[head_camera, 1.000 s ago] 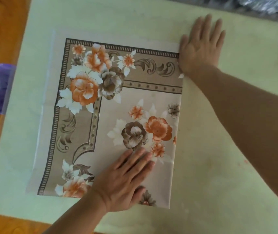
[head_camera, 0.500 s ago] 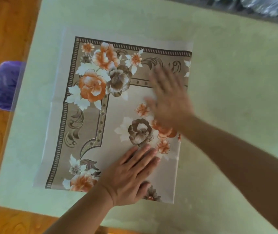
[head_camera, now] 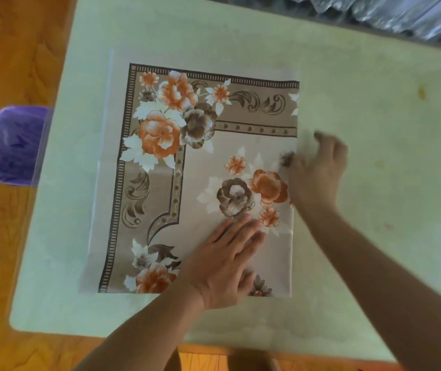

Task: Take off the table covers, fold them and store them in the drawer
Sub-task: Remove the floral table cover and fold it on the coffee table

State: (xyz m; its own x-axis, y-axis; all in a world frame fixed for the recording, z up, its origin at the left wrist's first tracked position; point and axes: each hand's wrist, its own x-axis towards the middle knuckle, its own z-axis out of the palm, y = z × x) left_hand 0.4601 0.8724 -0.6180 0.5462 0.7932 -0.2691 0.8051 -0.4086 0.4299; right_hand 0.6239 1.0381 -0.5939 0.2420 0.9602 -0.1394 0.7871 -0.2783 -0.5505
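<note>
The left hand [head_camera: 224,263] lies flat, fingers straight and together, pressing the near middle of the folded floral table cover [head_camera: 200,167]; its grip is released, holding the cloth down by weight alone. The right hand [head_camera: 318,172] sits at the cover's right edge, blurred by motion, with fingers that look curled toward the cloth border; whether its grip has actually pinched that edge I cannot tell.

The cover rests on the pale green desk [head_camera: 374,116], spread as a flat, roughly square packet toward the desk's left half, with a thin clear margin showing along its left and top sides.

Judging by how it lies, the cover is already off and folded at least once, and the right-edge reach suggests another fold is being set up. Further folding and storing remain; no drawer is in view.

Counted: one table cover, two hands, one desk, one purple stool [head_camera: 17,145] beside the desk's left edge on the wooden floor [head_camera: 13,49].
</note>
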